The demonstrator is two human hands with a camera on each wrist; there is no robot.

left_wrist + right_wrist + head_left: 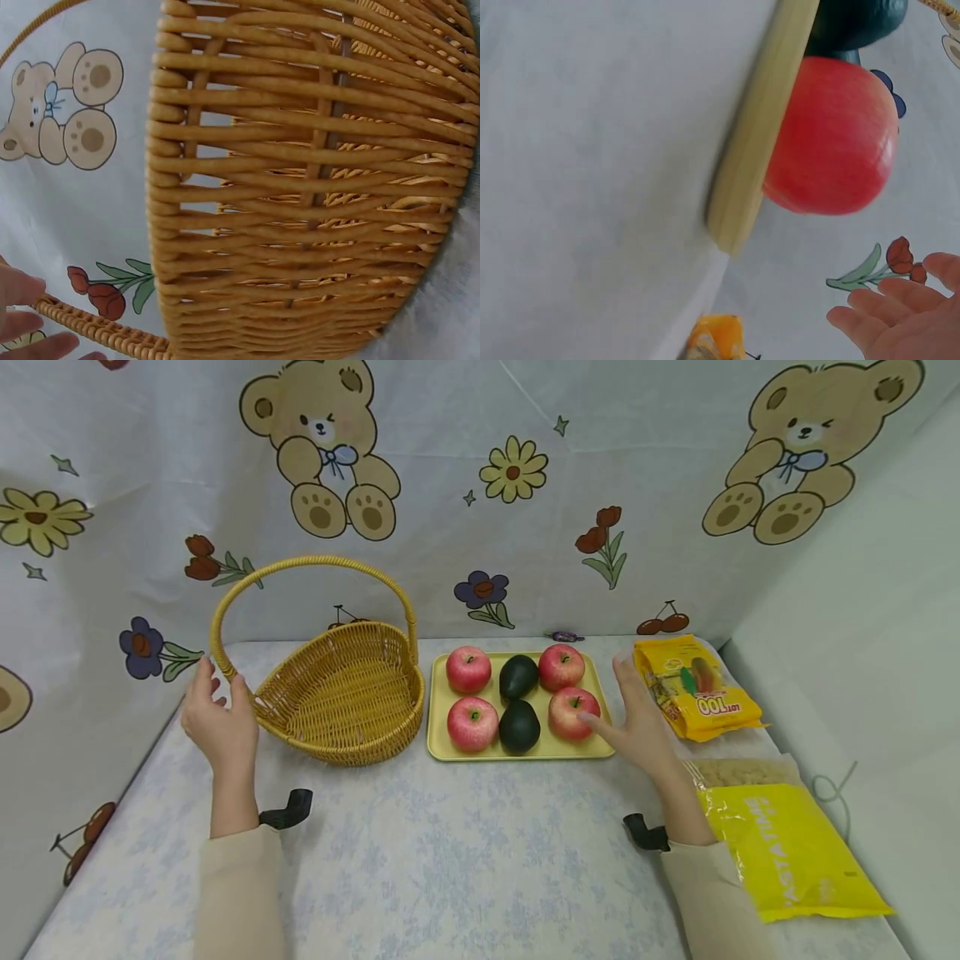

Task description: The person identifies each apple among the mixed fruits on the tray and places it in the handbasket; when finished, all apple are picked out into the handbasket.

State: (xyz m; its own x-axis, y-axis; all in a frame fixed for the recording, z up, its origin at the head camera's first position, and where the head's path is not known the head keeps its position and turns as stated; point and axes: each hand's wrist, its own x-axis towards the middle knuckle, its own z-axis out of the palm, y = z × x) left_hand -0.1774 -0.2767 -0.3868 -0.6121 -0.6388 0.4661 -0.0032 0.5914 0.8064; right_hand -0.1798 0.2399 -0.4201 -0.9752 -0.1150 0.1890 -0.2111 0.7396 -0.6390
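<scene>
My left hand [221, 718] is at the left side of the yellow wicker basket [348, 693], fingers loosely bent and apart around the lower part of its tall handle [315, 561]. In the left wrist view, the fingertips overlap the handle beside the woven wall. My right hand [641, 727] reaches over the right end of a pale yellow tray [562, 752], fingers spread. Its thumb overlaps the front right apple [567, 708] in the head view; the right wrist view shows the palm apart from an apple [832, 139]. Several red apples and two dark green avocados [519, 727] lie on the tray.
Behind the right hand lies a yellow snack-like packet [697, 685]. A large yellow pasta bag [795, 852] lies nearer, beside the right forearm. A bear-patterned cloth [427, 485] hangs behind the table, and a white wall [862, 652] stands at the right.
</scene>
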